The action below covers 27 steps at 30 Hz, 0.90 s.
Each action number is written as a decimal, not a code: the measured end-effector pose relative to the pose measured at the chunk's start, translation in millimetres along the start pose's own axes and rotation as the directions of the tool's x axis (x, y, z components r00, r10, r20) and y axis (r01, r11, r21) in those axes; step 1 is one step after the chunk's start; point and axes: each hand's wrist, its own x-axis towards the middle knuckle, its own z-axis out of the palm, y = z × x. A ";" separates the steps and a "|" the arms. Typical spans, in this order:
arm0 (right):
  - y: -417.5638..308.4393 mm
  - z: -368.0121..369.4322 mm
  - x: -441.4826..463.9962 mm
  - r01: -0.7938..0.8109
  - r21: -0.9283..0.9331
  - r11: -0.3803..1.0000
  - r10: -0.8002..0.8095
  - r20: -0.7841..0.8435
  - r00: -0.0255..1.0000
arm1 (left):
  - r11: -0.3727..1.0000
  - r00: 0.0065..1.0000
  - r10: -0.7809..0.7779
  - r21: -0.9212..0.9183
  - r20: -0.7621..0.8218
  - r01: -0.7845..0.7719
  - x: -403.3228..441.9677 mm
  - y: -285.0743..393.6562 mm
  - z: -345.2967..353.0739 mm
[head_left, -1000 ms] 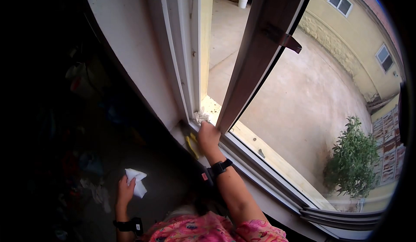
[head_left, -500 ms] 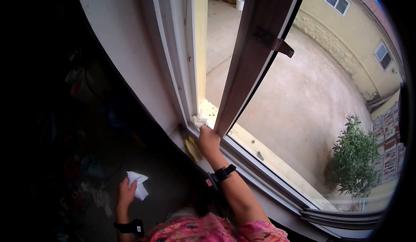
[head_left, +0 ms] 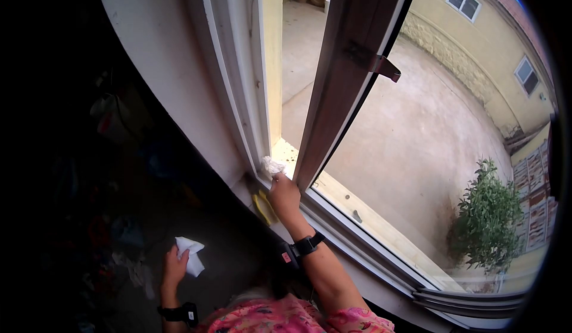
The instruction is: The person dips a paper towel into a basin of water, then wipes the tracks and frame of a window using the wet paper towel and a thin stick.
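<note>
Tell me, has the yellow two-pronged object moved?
No: the yellow two-pronged object keeps its place near the window frame; both drift down slightly as the view shifts.

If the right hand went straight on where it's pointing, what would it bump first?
Probably the white window frame, just past the crumpled white wad in the right hand. The wad may already touch it; depth is unclear.

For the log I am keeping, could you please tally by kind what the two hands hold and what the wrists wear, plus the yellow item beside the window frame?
White pieces (cloth or paper): 2, one in the left hand, one in the right hand
Black wristbands: 2
Yellow item: 1
Total: 5
</note>
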 end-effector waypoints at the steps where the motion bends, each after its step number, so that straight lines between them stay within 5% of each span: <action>1: 6.8 6.3 -1.9 -0.053 -0.037 0.998 0.052 -0.025 0.998 | 1.000 1.000 -0.010 -0.017 0.010 0.010 4.1 -3.7 9.6; 9: 17.3 41.7 7.0 -0.106 -0.145 0.984 0.114 0.048 0.992 | 0.998 0.999 -0.002 0.056 0.041 -0.001 5.5 1.7 7.7; 12: 11.3 26.5 8.2 0.044 -0.140 0.989 -0.039 0.033 0.999 | 1.000 0.999 -0.030 0.003 0.044 0.030 0.8 1.7 -0.2; 14: 1.1 4.3 0.0 -0.062 -0.024 0.998 0.063 0.023 0.998 | 0.998 0.998 -0.061 0.000 0.032 0.061 -1.5 0.9 -1.9; 17: 3.7 5.6 -8.4 -0.137 -0.100 0.986 0.135 -0.018 0.991 | 0.997 1.000 -0.024 -0.078 0.002 0.024 3.1 -1.5 10.1; 22: 18.8 34.7 3.5 -0.094 -0.103 0.990 0.090 -0.045 0.995 | 0.999 0.998 -0.030 0.022 0.051 0.029 10.6 -4.4 14.7; 27: -23.0 -18.5 17.3 -0.032 -0.097 0.995 0.024 -0.080 0.997 | 0.999 1.000 -0.020 -0.034 0.013 0.020 6.2 -13.3 8.0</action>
